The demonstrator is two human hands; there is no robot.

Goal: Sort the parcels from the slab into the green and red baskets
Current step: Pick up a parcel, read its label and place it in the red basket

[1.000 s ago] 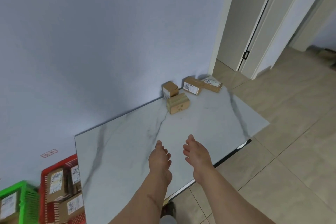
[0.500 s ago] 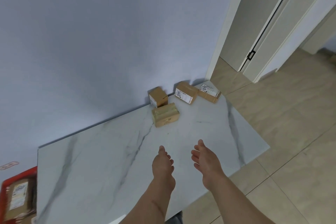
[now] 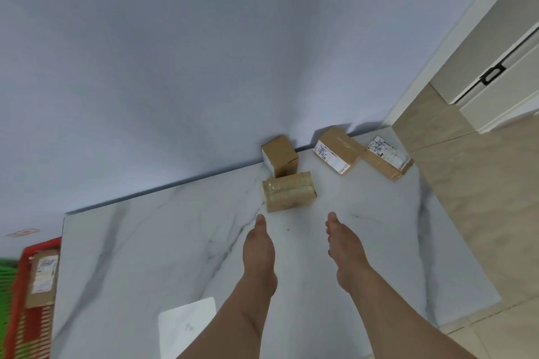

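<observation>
hands: left hand (image 3: 259, 245) and right hand (image 3: 345, 242) lower centre, fingers straight, holding nothing | target: taped parcel (image 3: 288, 191) on slab (image 3: 151, 242), just above left hand, long axis across frame | beyond: three parcels by wall

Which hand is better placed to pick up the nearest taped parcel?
Left, probably. The left hand points almost straight at the taped parcel, just short of it; the right hand sits off to its side.

White marble slab (image 3: 180, 245) (grey-veined) bears four brown parcels (image 3: 288, 194) near its far edge.
</observation>
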